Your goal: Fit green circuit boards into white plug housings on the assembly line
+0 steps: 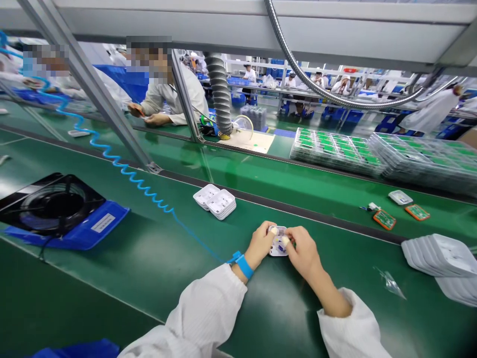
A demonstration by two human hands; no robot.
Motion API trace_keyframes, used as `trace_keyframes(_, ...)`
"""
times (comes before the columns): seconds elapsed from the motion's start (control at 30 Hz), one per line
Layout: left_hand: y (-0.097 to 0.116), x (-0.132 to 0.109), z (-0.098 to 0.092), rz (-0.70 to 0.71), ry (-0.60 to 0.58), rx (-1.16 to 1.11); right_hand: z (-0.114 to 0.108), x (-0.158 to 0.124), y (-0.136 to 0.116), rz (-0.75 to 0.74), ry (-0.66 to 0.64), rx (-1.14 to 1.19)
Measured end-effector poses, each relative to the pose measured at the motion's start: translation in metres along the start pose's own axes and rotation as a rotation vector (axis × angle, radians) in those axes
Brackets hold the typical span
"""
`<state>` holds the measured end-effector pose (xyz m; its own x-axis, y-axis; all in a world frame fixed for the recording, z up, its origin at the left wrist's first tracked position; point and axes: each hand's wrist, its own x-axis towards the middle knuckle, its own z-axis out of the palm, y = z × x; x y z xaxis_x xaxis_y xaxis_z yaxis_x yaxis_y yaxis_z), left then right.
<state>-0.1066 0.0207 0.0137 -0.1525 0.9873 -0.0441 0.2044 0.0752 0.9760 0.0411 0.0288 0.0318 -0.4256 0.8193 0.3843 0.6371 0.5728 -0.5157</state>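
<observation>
Between my two hands is a small white plastic housing [278,247], its open inside facing up, with small parts in it too fine to make out. My left hand [261,243] grips its left edge, the thumb lying over the top. A blue wrist strap [244,267] with a coiled blue cord [139,183] is on that wrist. My right hand [303,251] closes on the housing's right side, thumb and fingers pressing at its inside. Stacked white housings [219,201] lie beyond my left hand on the green bench [179,283].
A black fan [61,204] on a blue bin sits at left. White trays [443,258] are piled at right, near a clear plastic bag [391,284]. Orange-edged circuit boards [384,219] lie on the far green belt [261,176], before stacked board trays [335,149]. A co-worker [175,94] sits opposite.
</observation>
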Motion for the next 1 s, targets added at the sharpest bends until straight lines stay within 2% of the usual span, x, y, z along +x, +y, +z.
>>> trace_keyframes(0.1,-0.001,-0.001,0.002,0.008,-0.016,-0.021,0.008,-0.002,-0.010,-0.024,-0.094,-0.093)
trace_keyframes(0.3,0.002,-0.005,0.004,-0.024,-0.074,0.022,0.013,-0.004,-0.006,0.005,-0.145,-0.186)
trace_keyframes(0.47,0.003,-0.006,0.004,-0.004,-0.081,0.060,0.012,-0.004,-0.003,-0.025,-0.124,-0.324)
trace_keyframes(1.0,0.004,-0.006,0.003,0.013,-0.083,0.120,0.011,-0.003,0.003,-0.023,-0.055,-0.202)
